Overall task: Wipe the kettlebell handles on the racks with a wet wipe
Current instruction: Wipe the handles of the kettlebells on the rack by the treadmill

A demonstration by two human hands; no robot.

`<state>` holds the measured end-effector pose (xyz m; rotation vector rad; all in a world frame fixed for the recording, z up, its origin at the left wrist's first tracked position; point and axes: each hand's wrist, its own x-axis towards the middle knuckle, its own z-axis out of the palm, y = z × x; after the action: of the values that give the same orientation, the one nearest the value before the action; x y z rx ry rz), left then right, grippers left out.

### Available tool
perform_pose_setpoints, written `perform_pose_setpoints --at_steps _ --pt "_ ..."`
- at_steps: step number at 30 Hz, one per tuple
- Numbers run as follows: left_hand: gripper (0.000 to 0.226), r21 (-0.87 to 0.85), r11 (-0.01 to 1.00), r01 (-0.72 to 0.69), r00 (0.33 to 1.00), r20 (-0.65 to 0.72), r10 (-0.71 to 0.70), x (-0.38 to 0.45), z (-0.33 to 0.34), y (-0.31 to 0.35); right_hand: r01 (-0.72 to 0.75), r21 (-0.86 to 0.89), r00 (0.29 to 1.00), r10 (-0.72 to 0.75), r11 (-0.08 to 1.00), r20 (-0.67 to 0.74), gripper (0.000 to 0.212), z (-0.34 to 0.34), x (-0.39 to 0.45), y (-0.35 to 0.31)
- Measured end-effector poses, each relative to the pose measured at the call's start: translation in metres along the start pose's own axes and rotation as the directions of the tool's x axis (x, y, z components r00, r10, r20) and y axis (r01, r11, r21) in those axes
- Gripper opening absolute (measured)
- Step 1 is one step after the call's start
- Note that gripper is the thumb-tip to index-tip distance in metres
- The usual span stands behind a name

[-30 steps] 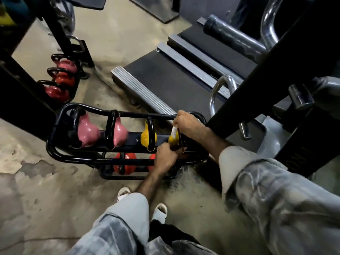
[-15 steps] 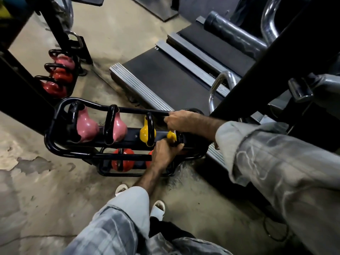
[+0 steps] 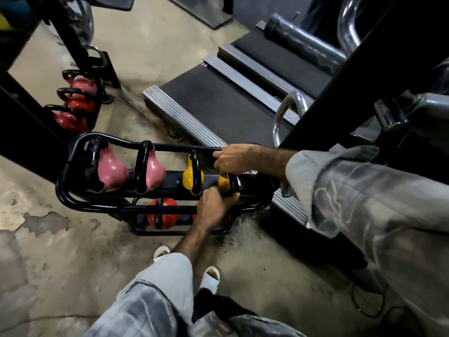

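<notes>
A black tubular rack [image 3: 73, 190] stands on the floor. Its upper tier holds two pink kettlebells [image 3: 111, 171] and two yellow ones, all with black handles. My left hand [image 3: 213, 207] grips the rightmost yellow kettlebell [image 3: 223, 182] low on its handle [image 3: 233, 184]. My right hand [image 3: 235, 159] is curled over the top of that same handle. The wet wipe [image 3: 250, 171] shows only as a pale scrap under the palm. The other yellow kettlebell [image 3: 192, 178] sits just left of my hands. Red kettlebells [image 3: 161, 214] lie on the lower tier.
A second rack with pink and red kettlebells [image 3: 77, 103] stands at the back left. A treadmill deck [image 3: 218, 105] lies directly behind the rack, with a black post [image 3: 340, 81] and chrome rail [image 3: 281, 110] on the right. My feet in white sandals [image 3: 211, 276] are on the concrete floor.
My right hand has turned and slid left over the top of the handle, its forearm dropping across the view. The white wipe, plainly seen before, is now mostly covered. My left hand kept its hold.
</notes>
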<state>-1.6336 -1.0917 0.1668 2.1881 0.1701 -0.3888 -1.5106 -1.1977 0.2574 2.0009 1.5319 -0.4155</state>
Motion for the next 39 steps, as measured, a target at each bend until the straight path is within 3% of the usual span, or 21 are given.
perform_pose_setpoints --at_steps 2,4,6,8,9,10,12,16,23,29,34,37,39 --pt "0.057 0.005 1.000 0.016 1.000 -0.007 -0.016 -0.002 -0.002 0.005 -0.071 0.190 0.994 0.086 0.979 -0.074 0.024 0.004 -0.009 0.005" --pt "0.048 0.017 1.000 0.004 1.000 -0.011 -0.004 -0.001 -0.007 0.011 -0.253 0.511 0.920 0.368 0.822 -0.137 0.026 0.016 -0.015 0.004" --pt "0.035 0.028 0.999 -0.046 0.999 0.008 0.045 -0.001 -0.010 0.015 -0.380 0.779 0.724 0.685 0.499 -0.086 0.028 0.032 -0.015 -0.011" --pt "0.029 0.033 0.993 -0.116 0.993 -0.007 0.116 -0.002 -0.012 0.018 -0.309 0.930 0.470 0.882 0.199 -0.032 0.027 0.047 -0.012 -0.035" --pt "0.035 0.036 0.987 -0.158 0.986 -0.038 0.160 -0.003 -0.013 0.020 -0.238 0.965 0.368 0.930 0.106 -0.011 0.025 0.052 -0.013 -0.048" --pt "0.046 0.053 0.978 -0.203 0.976 -0.064 0.206 -0.003 -0.015 0.022 -0.175 0.984 0.293 0.956 0.033 0.021 0.022 0.054 -0.014 -0.059" --pt "0.060 0.121 0.941 -0.317 0.944 -0.058 0.325 -0.003 -0.019 0.029 -0.073 0.987 0.235 0.959 -0.145 0.158 0.020 0.058 -0.017 -0.073" --pt "0.053 0.371 0.815 -0.445 0.891 0.091 0.445 0.003 -0.027 0.038 0.114 0.906 0.209 0.901 -0.408 0.380 0.026 0.065 -0.010 -0.072" --pt "0.052 0.516 0.661 -0.545 0.837 0.296 0.459 0.016 -0.035 0.038 0.105 0.900 0.319 0.872 -0.422 0.371 0.028 0.068 0.007 -0.034" --pt "0.049 0.504 0.658 -0.559 0.829 0.319 0.460 0.021 -0.032 0.047 0.262 0.775 0.387 0.798 -0.575 0.462 0.024 0.079 0.004 -0.045" --pt "0.050 0.499 0.655 -0.568 0.823 0.337 0.457 0.026 -0.035 0.048 0.266 0.704 0.395 0.741 -0.658 0.544 0.022 0.076 0.019 -0.032" --pt "0.048 0.485 0.660 -0.574 0.819 0.336 0.465 0.029 -0.036 0.050 0.275 0.587 0.426 0.644 -0.762 0.635 0.019 0.077 0.024 -0.030" --pt "0.047 0.481 0.661 -0.576 0.817 0.340 0.465 0.031 -0.036 0.049 0.283 0.590 0.448 0.648 -0.756 0.616 0.024 0.082 0.024 -0.029"
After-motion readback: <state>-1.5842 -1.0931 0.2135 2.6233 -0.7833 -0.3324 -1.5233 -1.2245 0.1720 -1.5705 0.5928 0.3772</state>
